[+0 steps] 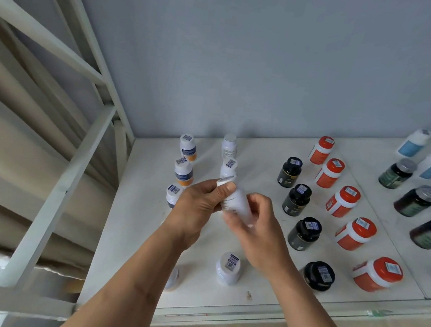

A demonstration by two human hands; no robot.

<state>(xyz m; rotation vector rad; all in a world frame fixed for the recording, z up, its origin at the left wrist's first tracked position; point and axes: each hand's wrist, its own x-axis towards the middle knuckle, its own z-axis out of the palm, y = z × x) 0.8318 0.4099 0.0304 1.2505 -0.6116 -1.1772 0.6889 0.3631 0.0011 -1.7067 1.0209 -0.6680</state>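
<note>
I hold a white bottle [237,203] tilted above the white shelf [137,234]. My left hand [197,208] grips its capped upper end between thumb and fingers. My right hand [258,232] curls round its lower body from the right. The bottle's label faces me but is too blurred to read. Part of the bottle is hidden behind my fingers.
White bottles stand in two rows behind and below my hands, one [228,267] near the front edge. Black jars [297,199] and orange-lidded jars [342,200] line up to the right. Dark and blue-labelled bottles [396,174] stand far right. A white metal frame [58,188] rises at left.
</note>
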